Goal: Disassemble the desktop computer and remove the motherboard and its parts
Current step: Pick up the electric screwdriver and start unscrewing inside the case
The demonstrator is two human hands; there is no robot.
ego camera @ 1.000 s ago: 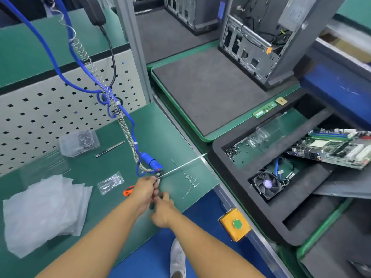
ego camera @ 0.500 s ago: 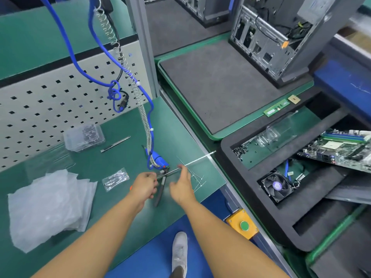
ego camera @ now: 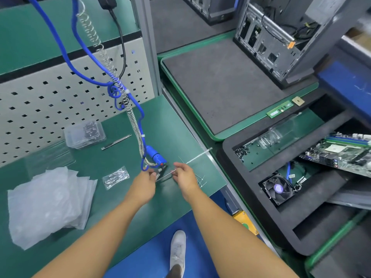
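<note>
Head view puts the motherboard (ego camera: 341, 155) out of the computer case (ego camera: 281, 43). It lies tilted across the black foam tray (ego camera: 228, 157) on your right, above the fan (ego camera: 278, 189), likely parked there for safekeeping. Over the green mat (ego camera: 170, 127), your right hand (ego camera: 185, 175) pinches a thin white tie (ego camera: 170, 173). Your left hand (ego camera: 145, 180) curls at its other end beside the blue connector (ego camera: 154, 156), but blur keeps me from telling whether it grips.
</note>
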